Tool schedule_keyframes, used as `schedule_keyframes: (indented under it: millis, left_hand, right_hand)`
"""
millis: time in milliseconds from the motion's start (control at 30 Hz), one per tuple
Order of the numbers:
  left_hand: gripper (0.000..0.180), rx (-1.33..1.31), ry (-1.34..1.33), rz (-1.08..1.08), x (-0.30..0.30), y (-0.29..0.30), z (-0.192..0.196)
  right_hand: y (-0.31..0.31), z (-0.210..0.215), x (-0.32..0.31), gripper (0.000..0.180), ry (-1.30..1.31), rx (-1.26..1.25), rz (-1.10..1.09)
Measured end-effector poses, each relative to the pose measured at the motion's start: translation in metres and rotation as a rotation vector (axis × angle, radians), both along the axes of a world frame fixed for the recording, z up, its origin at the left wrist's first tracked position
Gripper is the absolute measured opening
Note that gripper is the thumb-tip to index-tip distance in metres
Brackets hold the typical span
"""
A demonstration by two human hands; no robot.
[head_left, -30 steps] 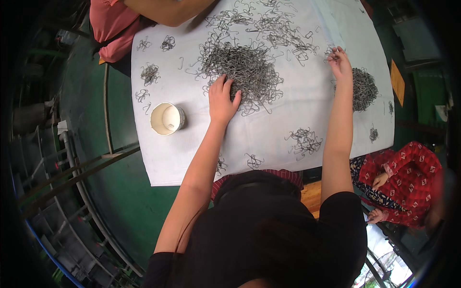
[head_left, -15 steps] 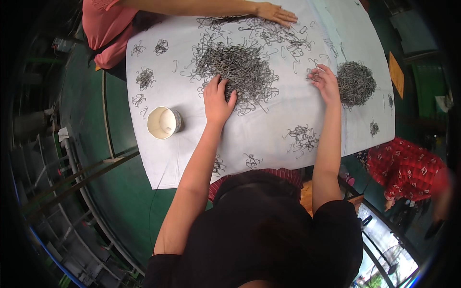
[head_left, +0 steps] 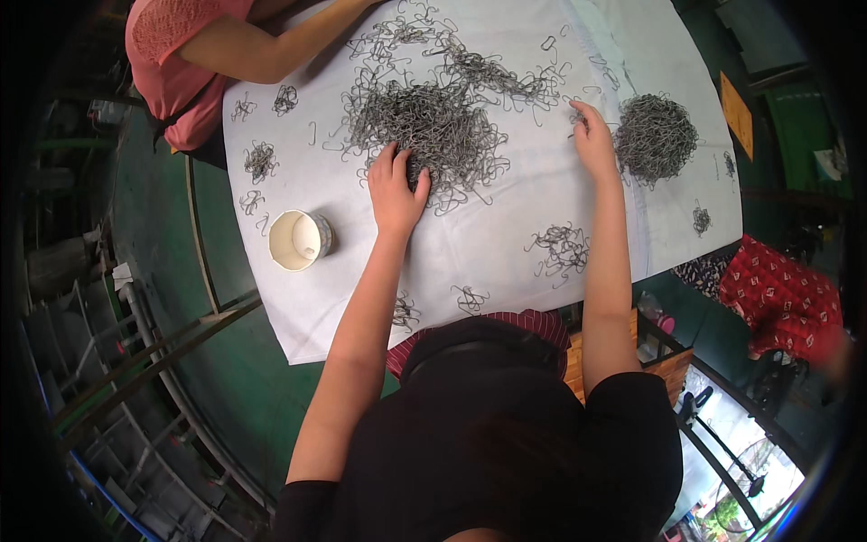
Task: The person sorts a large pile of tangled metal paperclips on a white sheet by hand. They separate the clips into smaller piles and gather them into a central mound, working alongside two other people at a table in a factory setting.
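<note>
Already, small hook piles [head_left: 260,163] lie apart; big heap [head_left: 433,122] remains — left hand [head_left: 396,200], fingers spread, at its seven o'clock; right hand [head_left: 597,150] — pinch unclear.

wire hooks [head_left: 433,126] | grey, bent | tangled heap on white cloth [head_left: 479,239], loose ones around

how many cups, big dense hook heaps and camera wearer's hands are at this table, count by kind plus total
Cup: 1
Big dense hook heaps: 2 (middle heap, right heap)
Camera wearer's hands: 2 (left hand, right hand)
Total: 5
</note>
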State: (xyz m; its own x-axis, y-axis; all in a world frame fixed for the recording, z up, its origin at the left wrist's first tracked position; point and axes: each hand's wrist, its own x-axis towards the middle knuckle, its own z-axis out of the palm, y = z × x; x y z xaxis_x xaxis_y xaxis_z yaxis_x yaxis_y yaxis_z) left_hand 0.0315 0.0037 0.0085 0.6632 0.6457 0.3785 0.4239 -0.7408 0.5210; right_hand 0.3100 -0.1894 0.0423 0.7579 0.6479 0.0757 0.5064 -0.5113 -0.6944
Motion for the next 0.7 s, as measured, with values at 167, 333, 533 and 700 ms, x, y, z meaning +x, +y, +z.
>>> schedule_keyframes:
  millis: [167, 333, 533, 700]
  left_hand:
    - [0.042, -0.017, 0.009, -0.016, 0.004, -0.001, 0.001]
    - [0.045, -0.063, -0.028, -0.011, -0.001, 0.001, -0.001]
    - [0.055, 0.013, 0.006, 0.039, 0.000, -0.001, 0.007]
    - [0.062, -0.060, 0.050, 0.043, 0.007, -0.001, 0.007]
  right_hand:
    - [0.013, -0.047, -0.008, 0.037, -0.602, -0.218, 0.038]
    - [0.055, 0.008, -0.070, 0.036, 0.032, 0.029, 0.327]
    - [0.052, -0.014, -0.025, 0.031, -0.400, -0.009, -0.120]
    - [0.062, -0.065, 0.029, 0.034, -0.637, -0.158, -0.346]
